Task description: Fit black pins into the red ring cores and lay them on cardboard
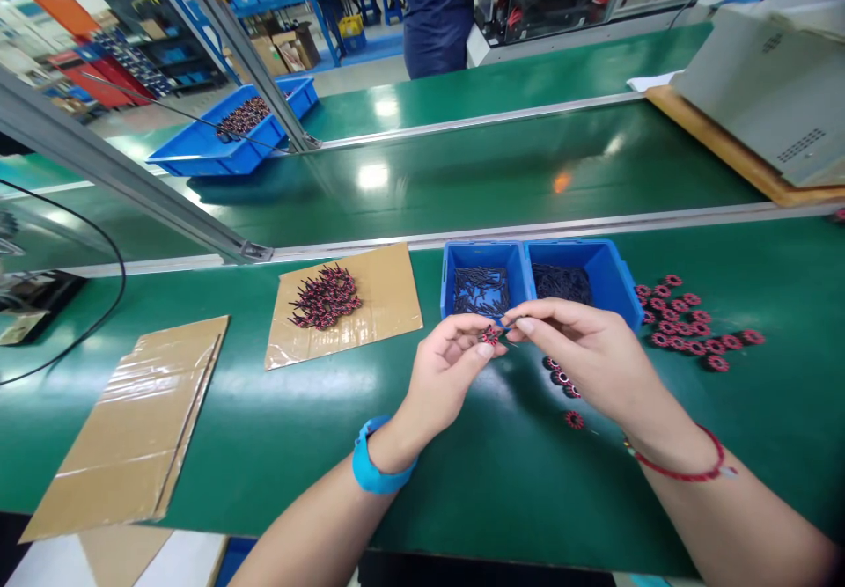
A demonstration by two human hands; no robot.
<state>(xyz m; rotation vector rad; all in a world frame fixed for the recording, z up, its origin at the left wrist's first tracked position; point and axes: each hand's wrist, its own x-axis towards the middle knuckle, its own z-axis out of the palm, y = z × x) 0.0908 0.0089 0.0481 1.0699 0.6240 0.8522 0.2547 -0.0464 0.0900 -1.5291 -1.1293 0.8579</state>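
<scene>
Between thumb and fingers, my left hand (452, 367) grips a small red-and-black wound motor stator (489, 335). My right hand (584, 345) is closed in a pinch right beside it, at the stator's wire end; what sits between those fingertips is too small to make out. Just beyond the hands stand two blue bins, the left bin (449, 283) with short black tubes (481, 288) and the right bin (611, 275) with more dark pieces (561, 283). A few stators (574, 420) lie under my right hand, and several more loose stators (693, 327) are spread to its right.
Stators with black tubes (326, 297) are heaped on a cardboard sheet (389, 297). More cardboard (132, 429) lies at left. A metal post (132, 165) slants across the left side. Behind are a blue tray (198, 160), a grey machine (779, 103) and a person (436, 15).
</scene>
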